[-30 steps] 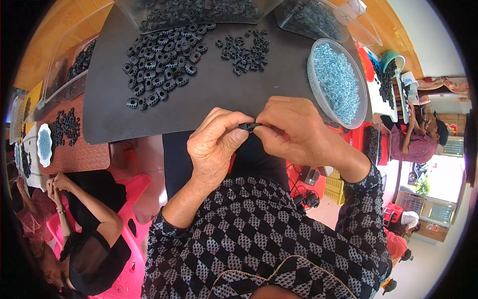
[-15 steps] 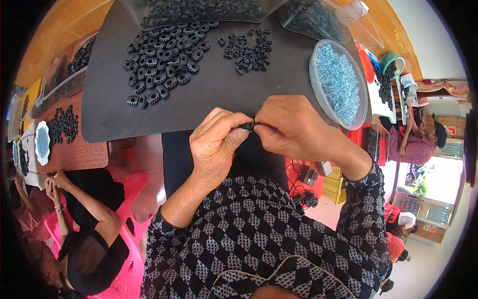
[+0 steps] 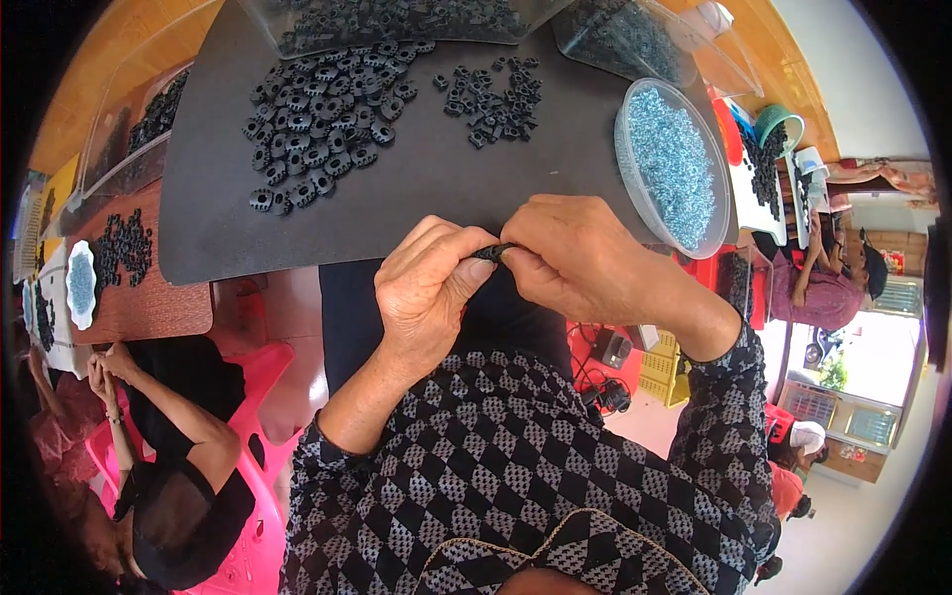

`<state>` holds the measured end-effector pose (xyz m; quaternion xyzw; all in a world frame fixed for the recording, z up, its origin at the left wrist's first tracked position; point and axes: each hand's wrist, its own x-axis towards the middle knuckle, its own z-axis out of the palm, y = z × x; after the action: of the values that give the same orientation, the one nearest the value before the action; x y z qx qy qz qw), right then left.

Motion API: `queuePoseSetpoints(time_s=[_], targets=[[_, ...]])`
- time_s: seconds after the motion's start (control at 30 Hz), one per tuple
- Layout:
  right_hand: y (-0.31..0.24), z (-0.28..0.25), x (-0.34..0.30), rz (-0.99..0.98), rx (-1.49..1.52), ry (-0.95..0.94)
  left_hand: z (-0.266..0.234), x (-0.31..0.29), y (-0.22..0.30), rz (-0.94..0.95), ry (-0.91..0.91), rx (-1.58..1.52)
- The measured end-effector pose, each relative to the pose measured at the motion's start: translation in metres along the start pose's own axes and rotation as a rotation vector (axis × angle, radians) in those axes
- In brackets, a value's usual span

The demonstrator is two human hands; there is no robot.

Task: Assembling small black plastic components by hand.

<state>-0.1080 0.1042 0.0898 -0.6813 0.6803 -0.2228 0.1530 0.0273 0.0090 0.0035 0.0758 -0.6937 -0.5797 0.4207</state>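
Just off the near edge of the dark table (image 3: pixel 426 198), my left hand (image 3: pixel 426 288) pinches a small black plastic part (image 3: pixel 490 253) between thumb and forefinger. My right hand (image 3: pixel 580 253) meets it from the other side, its thumb and fingers closed on the right end of the same part. Whether a second tiny piece sits between the right fingertips is hidden. Beyond the hands lies a spread of oval black plastic pieces (image 3: pixel 317 109), each with an opening. A smaller heap of little black clips (image 3: pixel 493 99) lies to their right.
A round clear tub of small bluish transparent pieces (image 3: pixel 674 169) stands at the table's right edge. Clear bins of black parts (image 3: pixel 397 20) line the far side. At left, a co-worker's hands (image 3: pixel 109 367) work by a brown table (image 3: pixel 169 307); a pink chair (image 3: pixel 258 496) is there.
My hands stay together on the black part, with the right hand's fingers shifted slightly. The whole view has moved a little.
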Motion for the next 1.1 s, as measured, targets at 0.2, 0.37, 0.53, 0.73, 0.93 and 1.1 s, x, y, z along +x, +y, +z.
queuePoseSetpoints(time_s=[0.2, 0.37, 0.53, 0.73, 0.93, 1.1], targets=[[0.002, 0.001, 0.0, -0.017, -0.004, -0.072, 0.001, 0.0, -0.001, 0.009, 0.001, 0.022], [0.0, 0.003, -0.002, -0.111, -0.124, -0.031, 0.001, -0.001, -0.003, 0.052, -0.02, 0.095], [-0.003, 0.006, -0.005, -0.136, -0.252, -0.034, 0.005, 0.0, -0.007, 0.159, 0.013, 0.151], [-0.006, 0.015, -0.007, -0.076, -0.312, 0.07, 0.007, 0.003, -0.002, 0.128, 0.047, 0.172], [-0.01, 0.015, -0.007, -0.058, -0.293, 0.098, 0.005, 0.002, 0.001, 0.081, 0.068, 0.173], [-0.011, 0.023, -0.007, -0.085, -0.327, 0.136, 0.004, 0.002, -0.001, 0.123, 0.084, 0.206]])
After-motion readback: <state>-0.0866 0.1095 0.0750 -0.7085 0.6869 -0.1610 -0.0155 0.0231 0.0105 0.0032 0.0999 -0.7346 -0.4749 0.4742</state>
